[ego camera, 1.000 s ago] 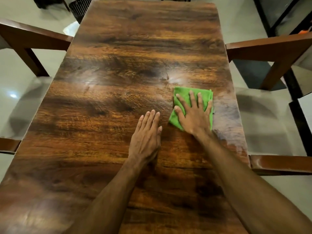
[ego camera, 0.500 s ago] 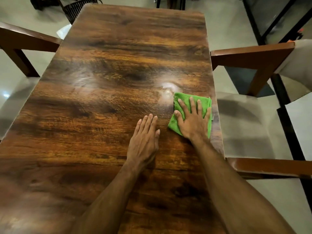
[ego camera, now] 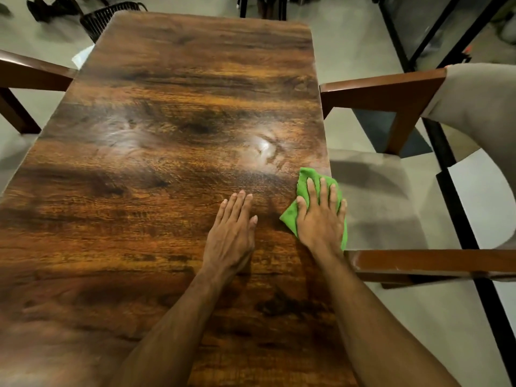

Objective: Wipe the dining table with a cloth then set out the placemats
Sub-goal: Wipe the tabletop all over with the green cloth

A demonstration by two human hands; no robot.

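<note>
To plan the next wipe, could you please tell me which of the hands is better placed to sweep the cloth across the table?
The right hand: it presses flat on the green cloth at the right edge of the table; the left hand lies on bare wood, off the cloth.

Legible text, head view: 0 items. No words, labels, brands, numbers or signs can be read on the green cloth (ego camera: 306,176), the dining table (ego camera: 195,79) or anything around them.
</note>
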